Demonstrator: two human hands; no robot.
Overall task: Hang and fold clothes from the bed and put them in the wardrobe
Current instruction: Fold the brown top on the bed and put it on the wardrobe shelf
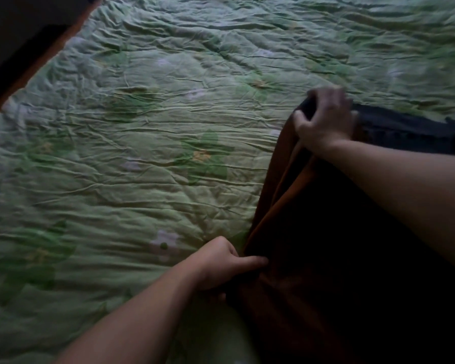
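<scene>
We note a dark brown garment (313,232) lying at the right side of the bed (142,127), over a green floral quilt that is heavily creased. The right hand (326,119) grips the far end of the garment, fingers (304,118) curled round a bunched edge and lifting it off the quilt. The left hand (221,266) pinches the near edge, thumb on top and fingers tucked beneath the cloth. The fabric between the two hands shows a doubled edge, which we judge to be a fold along its length. A second dark garment (405,130) lies just beyond the right hand, touching or partly under the brown one; we cannot tell which. The light is poor and the garment's type cannot be established. We judge the folding step to be in hand, with the piece still on the bed and nothing yet carried to the wardrobe, which is not in view. The next move calls for bringing the far end toward the near one while both edges are kept aligned, then flattening the result on the quilt. The loose cloth may slip or crease unevenly.
</scene>
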